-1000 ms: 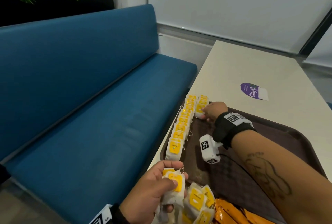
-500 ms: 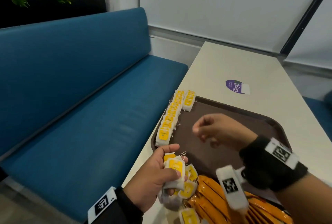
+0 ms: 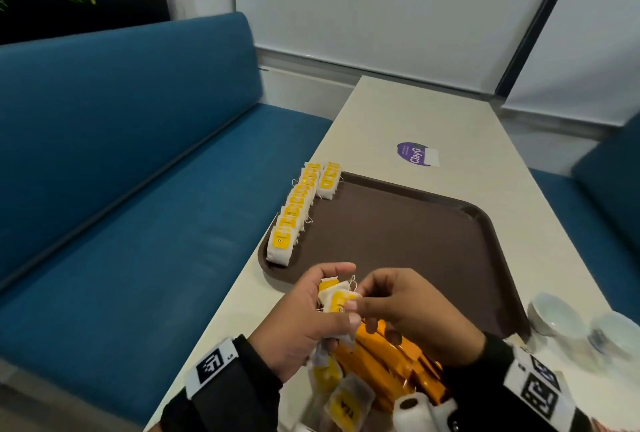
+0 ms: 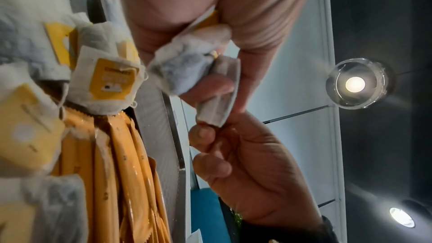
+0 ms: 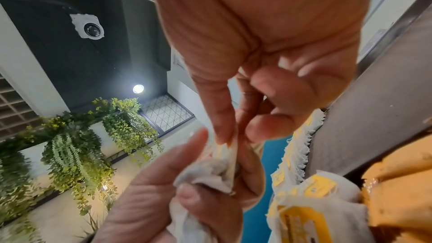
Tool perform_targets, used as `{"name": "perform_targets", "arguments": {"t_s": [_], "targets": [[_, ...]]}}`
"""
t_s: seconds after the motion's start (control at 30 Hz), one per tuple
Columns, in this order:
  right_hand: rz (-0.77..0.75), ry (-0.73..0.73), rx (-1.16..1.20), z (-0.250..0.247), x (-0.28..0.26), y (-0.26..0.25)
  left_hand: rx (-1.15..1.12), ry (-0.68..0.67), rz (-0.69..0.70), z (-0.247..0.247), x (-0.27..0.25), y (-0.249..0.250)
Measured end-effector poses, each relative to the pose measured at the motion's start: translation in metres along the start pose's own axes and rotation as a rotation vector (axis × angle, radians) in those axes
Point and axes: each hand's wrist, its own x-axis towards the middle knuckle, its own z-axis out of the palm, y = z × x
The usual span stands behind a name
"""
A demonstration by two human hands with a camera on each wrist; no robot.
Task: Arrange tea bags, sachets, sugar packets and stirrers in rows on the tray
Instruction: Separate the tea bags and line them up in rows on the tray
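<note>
A brown tray point(image 3: 398, 241) lies on the table. A long row of yellow-tagged tea bags point(image 3: 298, 210) runs along its left edge, with a short second row point(image 3: 329, 180) beside it at the far end. At the tray's near edge my left hand point(image 3: 341, 293) grips a bunch of tea bags point(image 3: 332, 288). My right hand point(image 3: 358, 298) pinches the top tea bag point(image 4: 219, 99) of that bunch between thumb and forefinger point(image 5: 222, 132). Orange sachets point(image 3: 391, 362) and loose tea bags point(image 3: 339, 397) lie under my hands.
Two white cups point(image 3: 554, 319) stand on the table right of the tray. A purple sticker point(image 3: 415, 153) lies beyond the tray. A blue bench point(image 3: 138, 189) runs along the table's left edge. The tray's middle and right side are bare.
My right hand has left the far end of the second row and come back to my left hand, where it now pinches a tea bag. The left hand still grips its bunch.
</note>
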Motion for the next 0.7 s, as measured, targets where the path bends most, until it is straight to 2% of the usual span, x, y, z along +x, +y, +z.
{"name": "perform_targets", "arguments": {"t_s": [0.17,0.4,0.57,0.7], "targets": [[-0.044,0.025,0.109,-0.006,-0.002,0.003,-0.148,0.132,-0.067,-0.002,-0.001,0.003],[-0.115,0.091,0.213,-0.013,0.020,-0.017,-0.242,0.285,-0.059,-0.024,0.003,0.007],[-0.188,0.252,0.070,-0.027,0.088,-0.038,-0.209,0.320,-0.075,-0.040,0.007,0.011],[-0.122,0.342,-0.101,-0.038,0.164,-0.046,-0.157,0.299,-0.111,-0.051,0.012,0.011]]}}
